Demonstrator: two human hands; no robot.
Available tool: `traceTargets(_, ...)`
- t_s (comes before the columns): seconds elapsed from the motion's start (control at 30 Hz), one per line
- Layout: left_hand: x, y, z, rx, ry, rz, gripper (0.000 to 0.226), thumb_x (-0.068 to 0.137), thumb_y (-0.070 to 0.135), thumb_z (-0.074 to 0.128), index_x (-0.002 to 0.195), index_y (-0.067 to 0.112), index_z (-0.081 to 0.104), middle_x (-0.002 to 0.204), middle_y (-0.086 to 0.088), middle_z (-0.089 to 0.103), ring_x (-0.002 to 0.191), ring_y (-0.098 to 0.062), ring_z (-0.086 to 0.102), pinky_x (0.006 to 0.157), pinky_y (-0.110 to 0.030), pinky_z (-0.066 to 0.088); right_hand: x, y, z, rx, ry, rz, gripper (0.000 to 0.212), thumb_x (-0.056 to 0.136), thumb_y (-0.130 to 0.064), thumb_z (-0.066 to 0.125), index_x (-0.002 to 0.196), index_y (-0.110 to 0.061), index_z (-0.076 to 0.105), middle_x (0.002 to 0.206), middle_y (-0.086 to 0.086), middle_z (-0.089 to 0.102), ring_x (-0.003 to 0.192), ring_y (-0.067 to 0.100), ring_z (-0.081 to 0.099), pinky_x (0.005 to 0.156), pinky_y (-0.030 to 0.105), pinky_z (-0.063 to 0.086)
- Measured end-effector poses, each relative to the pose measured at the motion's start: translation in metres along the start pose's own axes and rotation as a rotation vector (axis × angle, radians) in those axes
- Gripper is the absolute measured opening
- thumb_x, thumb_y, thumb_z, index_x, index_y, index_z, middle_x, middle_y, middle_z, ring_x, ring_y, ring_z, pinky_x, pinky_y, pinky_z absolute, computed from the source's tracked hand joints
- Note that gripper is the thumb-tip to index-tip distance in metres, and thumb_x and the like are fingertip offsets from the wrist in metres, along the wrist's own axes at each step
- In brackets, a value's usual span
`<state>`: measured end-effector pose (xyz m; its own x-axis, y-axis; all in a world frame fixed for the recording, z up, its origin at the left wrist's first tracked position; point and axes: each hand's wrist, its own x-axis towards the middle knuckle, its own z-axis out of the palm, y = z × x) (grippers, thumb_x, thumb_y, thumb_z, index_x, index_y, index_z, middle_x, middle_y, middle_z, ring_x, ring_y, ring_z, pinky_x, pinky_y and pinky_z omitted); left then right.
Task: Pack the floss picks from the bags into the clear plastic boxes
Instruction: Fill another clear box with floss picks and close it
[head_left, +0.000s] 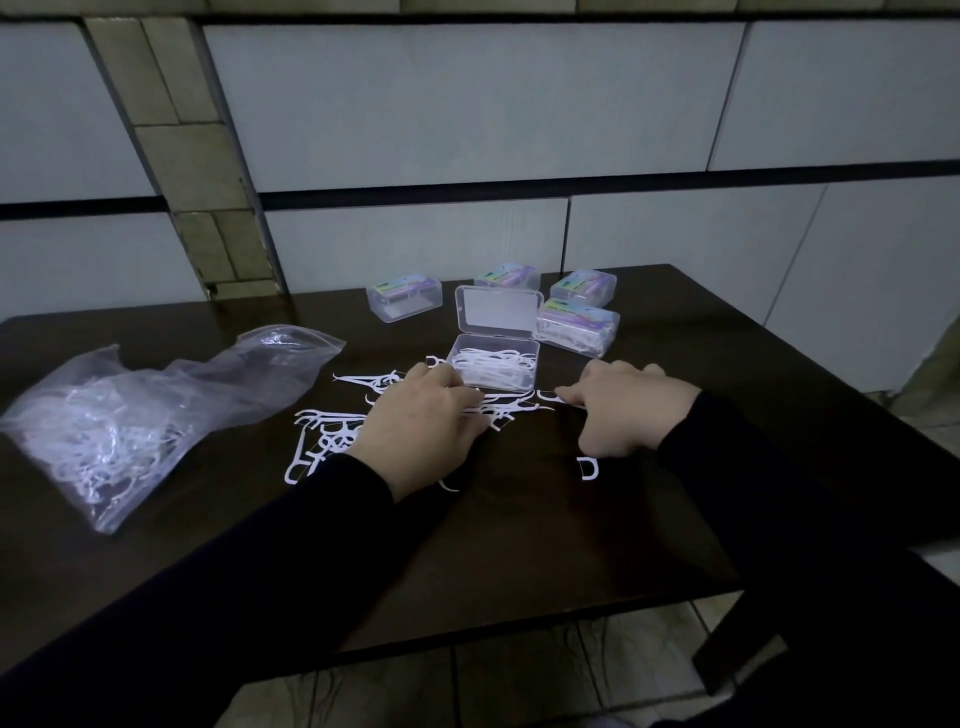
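I'm seeing both hands lying palm-down on the dark worktop (519, 545). Left hand (421, 426) is curling its fingers over loose floss picks (332, 431); right hand (623, 410) is pinching one pick at its fingertips. Open clear box (493, 369), part filled, is sitting at 12 o'clock, just beyond the knuckles. Four closed boxes (579, 327) are crowding behind it. Bag (130, 415) of picks is lying at 9 o'clock. One stray pick (588, 467) is lying under the right wrist.
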<state>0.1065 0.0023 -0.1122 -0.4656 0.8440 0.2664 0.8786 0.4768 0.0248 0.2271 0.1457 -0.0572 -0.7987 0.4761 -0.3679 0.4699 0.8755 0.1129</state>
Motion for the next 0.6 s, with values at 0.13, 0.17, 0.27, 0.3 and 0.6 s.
traceTargets(0.13,0.001,0.001,0.002,-0.008,0.007,0.002,0.038,0.097,0.045,0.045,0.128,0.027,0.060,0.126,0.002,0.054,0.111,-0.019,0.046,0.093,-0.030,0.041,0.003,-0.003,0.001,0.022,0.048,0.000,0.052,0.092,-0.032,0.051,0.143,-0.028,0.042,0.138,0.007,0.042,0.129,0.027,0.038,0.105,0.045,0.028)
traceTargets(0.17,0.001,0.001,0.002,-0.009,0.008,0.005,0.038,0.097,0.045,0.045,0.127,0.027,0.060,0.126,0.002,0.054,0.111,-0.019,0.047,0.093,-0.030,0.041,0.005,-0.004,0.002,0.037,0.075,0.002,0.048,0.093,-0.036,0.051,0.140,-0.026,0.046,0.135,0.005,0.047,0.126,0.025,0.041,0.103,0.044,0.029)
traceTargets(0.27,0.002,-0.002,-0.001,-0.012,-0.001,0.010,0.035,0.096,0.043,0.046,0.124,0.029,0.062,0.123,0.002,0.056,0.109,-0.020,0.047,0.092,-0.032,0.043,0.011,-0.013,0.008,0.085,0.191,0.006,0.044,0.093,-0.046,0.051,0.130,-0.023,0.055,0.123,-0.001,0.058,0.116,0.021,0.051,0.100,0.043,0.031)
traceTargets(0.3,0.003,-0.005,-0.002,-0.014,-0.010,0.015,0.034,0.096,0.042,0.047,0.123,0.030,0.062,0.122,0.003,0.057,0.108,-0.019,0.047,0.091,-0.032,0.043,0.012,-0.017,0.010,0.095,0.234,0.006,0.042,0.093,-0.047,0.051,0.127,-0.022,0.057,0.119,-0.002,0.060,0.113,0.020,0.053,0.098,0.042,0.031)
traceTargets(0.6,0.005,-0.039,-0.025,-0.033,-0.173,0.037,0.038,0.089,0.049,0.058,0.125,0.038,0.060,0.131,0.010,0.054,0.115,-0.012,0.045,0.095,-0.028,0.039,0.018,-0.040,0.018,0.204,0.418,-0.003,0.046,0.089,-0.056,0.054,0.117,-0.020,0.061,0.100,-0.002,0.064,0.099,0.018,0.058,0.093,0.041,0.035)
